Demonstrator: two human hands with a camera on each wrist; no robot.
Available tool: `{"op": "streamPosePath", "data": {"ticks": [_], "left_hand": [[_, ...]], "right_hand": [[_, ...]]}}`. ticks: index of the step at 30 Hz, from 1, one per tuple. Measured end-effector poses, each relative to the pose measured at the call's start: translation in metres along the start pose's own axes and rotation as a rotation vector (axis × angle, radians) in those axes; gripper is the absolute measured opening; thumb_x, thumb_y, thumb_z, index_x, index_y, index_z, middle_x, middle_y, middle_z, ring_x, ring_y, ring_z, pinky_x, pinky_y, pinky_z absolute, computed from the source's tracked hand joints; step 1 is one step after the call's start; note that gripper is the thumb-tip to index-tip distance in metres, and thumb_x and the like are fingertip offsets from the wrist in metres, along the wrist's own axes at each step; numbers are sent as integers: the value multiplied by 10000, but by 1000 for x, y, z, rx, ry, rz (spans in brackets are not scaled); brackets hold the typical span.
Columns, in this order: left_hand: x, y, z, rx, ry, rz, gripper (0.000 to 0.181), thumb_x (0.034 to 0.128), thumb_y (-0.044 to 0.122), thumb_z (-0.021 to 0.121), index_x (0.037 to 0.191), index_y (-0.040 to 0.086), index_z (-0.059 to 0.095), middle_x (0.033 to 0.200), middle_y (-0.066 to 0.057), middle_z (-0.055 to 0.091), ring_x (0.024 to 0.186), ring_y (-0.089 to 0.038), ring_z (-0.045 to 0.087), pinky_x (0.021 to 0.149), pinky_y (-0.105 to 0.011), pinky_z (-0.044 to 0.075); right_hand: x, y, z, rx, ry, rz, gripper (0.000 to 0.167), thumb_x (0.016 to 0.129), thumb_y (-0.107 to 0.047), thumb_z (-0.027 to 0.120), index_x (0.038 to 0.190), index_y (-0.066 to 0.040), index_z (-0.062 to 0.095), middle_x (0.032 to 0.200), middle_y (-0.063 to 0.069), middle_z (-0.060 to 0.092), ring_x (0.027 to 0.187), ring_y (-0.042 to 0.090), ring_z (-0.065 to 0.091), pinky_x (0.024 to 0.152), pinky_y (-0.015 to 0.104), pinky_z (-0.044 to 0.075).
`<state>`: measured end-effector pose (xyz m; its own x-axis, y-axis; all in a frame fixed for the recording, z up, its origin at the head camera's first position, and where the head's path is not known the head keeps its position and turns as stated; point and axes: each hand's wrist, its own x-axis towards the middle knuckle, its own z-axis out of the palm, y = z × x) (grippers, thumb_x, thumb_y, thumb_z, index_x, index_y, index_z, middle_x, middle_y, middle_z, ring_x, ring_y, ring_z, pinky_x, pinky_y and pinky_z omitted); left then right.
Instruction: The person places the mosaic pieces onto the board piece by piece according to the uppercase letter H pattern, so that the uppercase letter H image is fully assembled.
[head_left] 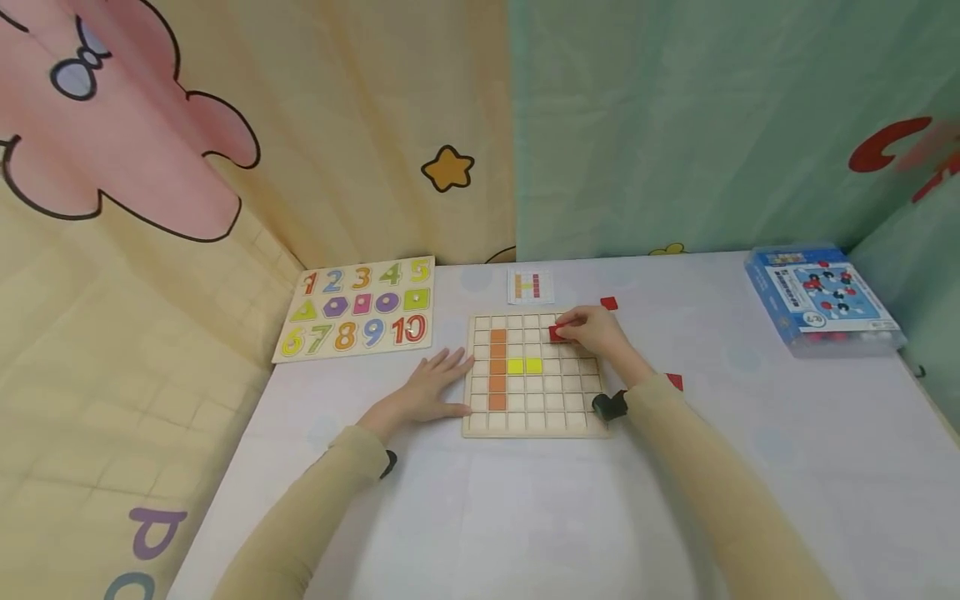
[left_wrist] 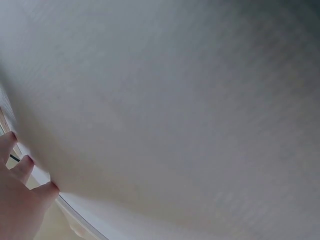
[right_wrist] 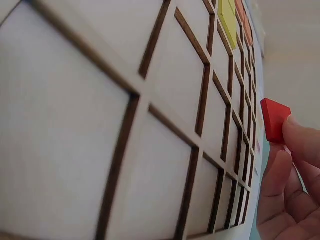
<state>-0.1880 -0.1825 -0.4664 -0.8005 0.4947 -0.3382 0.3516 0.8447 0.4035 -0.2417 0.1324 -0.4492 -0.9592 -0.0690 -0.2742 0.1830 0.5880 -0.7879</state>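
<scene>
A person's left hand (head_left: 431,392) lies with fingers spread and relaxed, grasping nothing, against the left edge of a pale wooden grid board (head_left: 517,421), apparently to keep it from sliding on the white patterned tablecloth (head_left: 750,500). Over the board's far right part, the right hand (head_left: 600,333) pinches a flat red square tile (right_wrist: 275,120) between thumb and fingers; the hold on one end leaves the other end exposed, a grip that would seem to suit a shallow cell. Whether the tile touches the board is unclear. A column of orange square tiles (head_left: 498,367) and two yellow square tiles (head_left: 524,367) sit in cells, whose raised strips likely keep them aligned. A small printed card (head_left: 530,286) lies just beyond the board's far edge, probably for easy viewing. Two loose red tiles (head_left: 609,303) lie to the right, seemingly within the right hand's reach, one partly hidden by the right sleeve (head_left: 705,467)
</scene>
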Motion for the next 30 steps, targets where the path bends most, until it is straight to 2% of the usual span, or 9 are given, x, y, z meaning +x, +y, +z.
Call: {"op": "streamPosePath", "data": {"ticks": [7, 12, 18, 20, 24, 27, 30], "left_hand": [[-1, 3, 4, -9, -8, 6, 896, 875, 513, 683, 1582, 234, 208, 1673, -21, 64, 1545, -314, -6, 1241, -563, 2], [-1, 4, 2, -18, 5, 9, 890, 876, 491, 691, 1580, 219, 219, 1672, -33, 73, 1544, -318, -2, 1241, -561, -4], [0, 3, 3, -12, -15, -1, 901, 875, 513, 682, 1584, 245, 194, 1673, -7, 49, 1546, -300, -21, 1244, -548, -9], [0, 2, 4, -8, -19, -3, 902, 877, 519, 678, 1584, 254, 185, 1672, 2, 41, 1546, -294, -27, 1245, -544, -9], [0, 2, 3, -3, 5, 10, 891, 881, 497, 682, 1583, 233, 202, 1672, -20, 61, 1544, -313, -7, 1241, -561, 3], [-1, 2, 1, 8, 10, 13, 891, 882, 493, 683, 1583, 222, 204, 1671, -32, 65, 1543, -320, 0, 1239, -565, 4], [-2, 1, -1, 8, 4, 13, 893, 882, 495, 681, 1583, 219, 201, 1672, -36, 60, 1543, -324, -3, 1238, -569, 2]], "right_hand": [[6, -3, 15, -61, 8, 5, 207, 943, -171, 668, 1105, -48, 710, 1111, 154, 675, 996, 260, 538, 847, 296, 501], [10, -3, 18, -104, 26, -19, 176, 949, -144, 653, 1075, -33, 706, 1090, 156, 675, 960, 253, 542, 837, 315, 512], [9, -2, 19, -158, 20, -40, 187, 940, -102, 653, 1089, -16, 723, 1182, 178, 664, 1031, 275, 562, 935, 388, 524], [7, -4, 20, -182, 29, -59, 181, 930, -83, 658, 1078, -10, 732, 1183, 182, 671, 1027, 275, 570, 924, 388, 530], [6, -6, 19, -196, 23, -74, 210, 943, -90, 640, 1120, -12, 721, 1218, 182, 664, 1083, 290, 565, 977, 404, 519], [8, -5, 16, -195, 6, -66, 274, 964, -138, 622, 1199, -14, 688, 1301, 187, 627, 1191, 317, 545, 1058, 440, 477], [6, -4, 10, -173, -6, -57, 335, 978, -198, 609, 1261, -25, 654, 1335, 188, 610, 1206, 331, 557, 1052, 455, 478]]}}
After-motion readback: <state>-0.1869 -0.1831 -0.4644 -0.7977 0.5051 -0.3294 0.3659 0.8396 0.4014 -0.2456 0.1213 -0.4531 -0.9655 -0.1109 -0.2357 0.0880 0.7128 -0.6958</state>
